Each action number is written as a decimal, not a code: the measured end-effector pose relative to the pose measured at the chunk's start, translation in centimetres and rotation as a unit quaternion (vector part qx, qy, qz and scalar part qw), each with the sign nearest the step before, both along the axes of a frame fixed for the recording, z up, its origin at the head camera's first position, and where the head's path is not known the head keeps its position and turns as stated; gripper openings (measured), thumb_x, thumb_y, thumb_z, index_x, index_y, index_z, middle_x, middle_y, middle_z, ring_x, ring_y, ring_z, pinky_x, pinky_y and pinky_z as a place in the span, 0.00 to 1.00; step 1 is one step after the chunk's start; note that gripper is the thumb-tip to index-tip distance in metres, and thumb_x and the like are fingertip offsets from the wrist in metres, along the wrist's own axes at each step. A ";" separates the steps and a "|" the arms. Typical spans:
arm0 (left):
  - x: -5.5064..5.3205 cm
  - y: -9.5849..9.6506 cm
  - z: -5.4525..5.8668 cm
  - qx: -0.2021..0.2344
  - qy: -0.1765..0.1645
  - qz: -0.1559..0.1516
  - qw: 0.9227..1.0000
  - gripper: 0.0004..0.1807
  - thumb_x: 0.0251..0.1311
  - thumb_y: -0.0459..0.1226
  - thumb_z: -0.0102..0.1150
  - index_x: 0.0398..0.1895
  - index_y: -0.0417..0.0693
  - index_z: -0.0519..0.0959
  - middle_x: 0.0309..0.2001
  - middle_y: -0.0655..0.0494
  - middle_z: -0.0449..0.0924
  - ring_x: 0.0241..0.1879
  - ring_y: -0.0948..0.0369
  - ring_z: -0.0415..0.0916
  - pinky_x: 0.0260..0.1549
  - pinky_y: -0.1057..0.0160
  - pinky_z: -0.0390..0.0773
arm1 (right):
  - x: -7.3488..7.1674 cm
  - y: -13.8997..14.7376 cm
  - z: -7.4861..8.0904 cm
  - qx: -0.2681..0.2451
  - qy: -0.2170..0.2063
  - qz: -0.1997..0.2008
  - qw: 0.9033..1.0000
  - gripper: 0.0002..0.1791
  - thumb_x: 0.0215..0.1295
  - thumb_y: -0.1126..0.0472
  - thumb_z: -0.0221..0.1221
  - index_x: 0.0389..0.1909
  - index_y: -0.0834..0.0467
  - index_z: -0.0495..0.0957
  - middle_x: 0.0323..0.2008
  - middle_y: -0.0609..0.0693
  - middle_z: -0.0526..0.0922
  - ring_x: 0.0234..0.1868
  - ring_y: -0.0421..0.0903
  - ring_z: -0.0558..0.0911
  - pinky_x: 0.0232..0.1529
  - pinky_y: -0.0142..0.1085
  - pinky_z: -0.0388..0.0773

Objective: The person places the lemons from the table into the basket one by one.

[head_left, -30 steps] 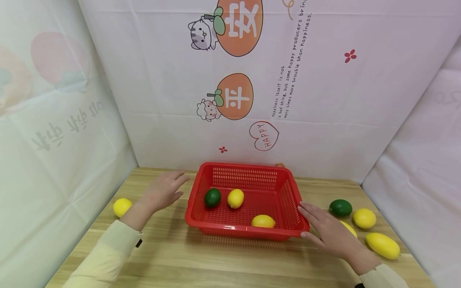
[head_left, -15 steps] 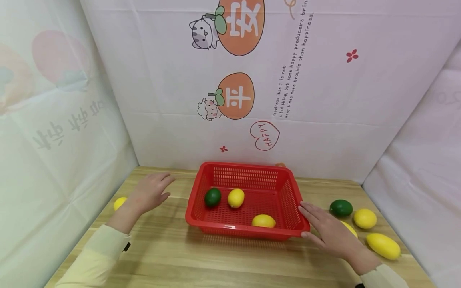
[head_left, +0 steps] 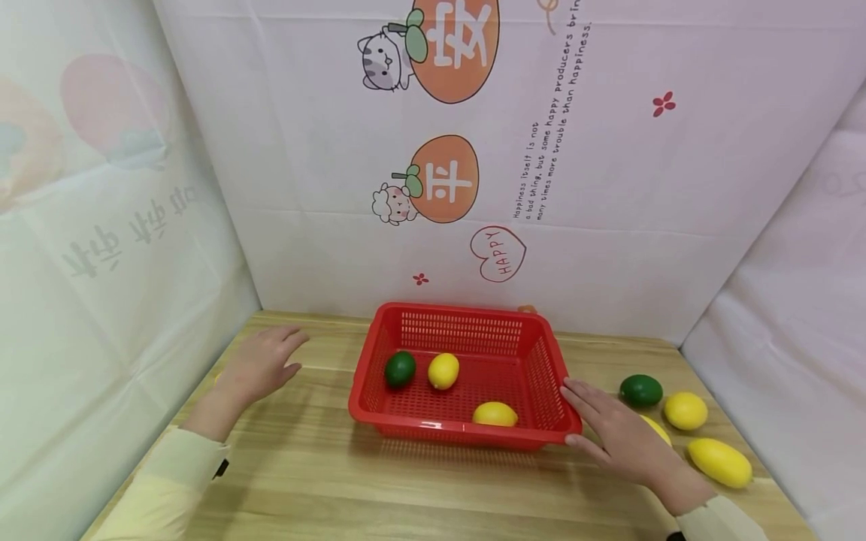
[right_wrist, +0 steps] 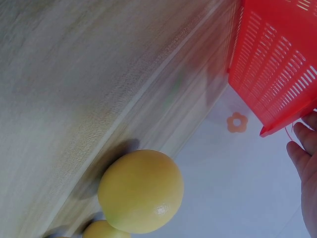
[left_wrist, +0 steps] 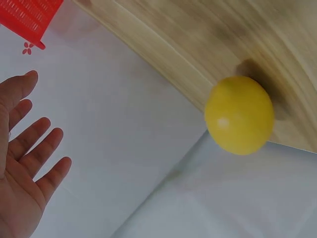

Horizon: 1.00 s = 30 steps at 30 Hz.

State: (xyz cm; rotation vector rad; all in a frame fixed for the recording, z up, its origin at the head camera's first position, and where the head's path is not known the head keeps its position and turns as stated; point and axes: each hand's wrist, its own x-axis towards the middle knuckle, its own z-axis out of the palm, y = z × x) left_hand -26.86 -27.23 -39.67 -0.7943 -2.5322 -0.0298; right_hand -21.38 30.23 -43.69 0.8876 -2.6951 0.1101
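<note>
My left hand (head_left: 260,364) is over the table left of the red basket (head_left: 419,425), fingers apart and holding nothing. A yellow lemon (left_wrist: 239,115) lies on the table near it in the left wrist view; the forearm hides most of it in the head view. My right hand (head_left: 612,432) rests with straight fingers against the basket's right rim. Inside the basket are a dark green lime-like fruit (head_left: 400,369), a lemon (head_left: 443,371) and another lemon (head_left: 495,414) by the front wall. Beneath the right hand a yellow fruit (head_left: 656,430) is partly covered.
Right of the right hand lie a dark green fruit (head_left: 640,391), a lemon (head_left: 685,410) and a longer yellow fruit (head_left: 720,462). The wooden table (head_left: 379,496) meets printed white cloth (head_left: 325,263) at the back and on both sides.
My left hand has moved left, away from the basket, and its wrist now covers nearly all of the left lemon. The right hand and the basket have stayed in place.
</note>
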 end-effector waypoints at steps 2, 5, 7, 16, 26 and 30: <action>0.2 -0.4 0.0 0.003 0.000 0.006 1.000 0.28 0.43 0.32 0.76 0.50 0.34 0.78 0.50 0.37 0.78 0.47 0.41 0.78 0.46 0.44 0.77 | 0.0 0.0 0.0 0.000 0.000 0.000 1.000 0.38 0.65 0.39 0.58 0.67 0.61 0.68 0.68 0.56 0.67 0.64 0.57 0.70 0.56 0.55 0.74; 0.5 -0.9 0.0 0.008 0.002 0.012 1.000 0.28 0.43 0.32 0.76 0.50 0.34 0.78 0.49 0.36 0.78 0.47 0.40 0.78 0.46 0.43 0.77 | -0.1 0.1 -0.1 0.001 0.001 0.001 1.000 0.38 0.65 0.39 0.58 0.67 0.61 0.68 0.68 0.56 0.67 0.64 0.57 0.70 0.55 0.54 0.74; 0.6 -1.3 0.0 0.009 0.001 0.021 1.000 0.27 0.44 0.32 0.76 0.50 0.34 0.78 0.49 0.35 0.78 0.47 0.39 0.77 0.45 0.42 0.77 | -0.1 0.1 -0.1 0.000 0.001 0.001 1.000 0.38 0.65 0.39 0.58 0.67 0.61 0.68 0.68 0.56 0.67 0.64 0.57 0.70 0.55 0.54 0.75; 1.1 -3.2 -0.2 0.008 -0.031 0.057 0.998 0.27 0.47 0.33 0.74 0.51 0.33 0.78 0.51 0.34 0.77 0.49 0.38 0.76 0.46 0.40 0.75 | -0.2 0.2 -0.3 -0.001 0.002 0.001 1.000 0.38 0.65 0.39 0.58 0.67 0.61 0.68 0.68 0.56 0.67 0.64 0.57 0.70 0.55 0.54 0.75; 1.4 -5.0 -1.0 0.000 -0.012 0.059 0.998 0.27 0.44 0.33 0.76 0.49 0.33 0.79 0.48 0.34 0.78 0.46 0.39 0.77 0.44 0.42 0.77 | -0.2 0.1 -0.3 -0.002 0.003 -0.001 1.000 0.39 0.64 0.38 0.58 0.68 0.60 0.68 0.68 0.55 0.67 0.64 0.57 0.70 0.54 0.54 0.75; 1.3 -5.6 -1.3 0.002 -0.012 0.059 0.998 0.27 0.44 0.33 0.76 0.49 0.32 0.79 0.47 0.35 0.78 0.44 0.40 0.78 0.42 0.43 0.78 | -0.2 0.1 -0.3 -0.001 0.001 -0.003 1.000 0.39 0.65 0.38 0.57 0.68 0.60 0.68 0.68 0.56 0.67 0.64 0.57 0.70 0.54 0.54 0.75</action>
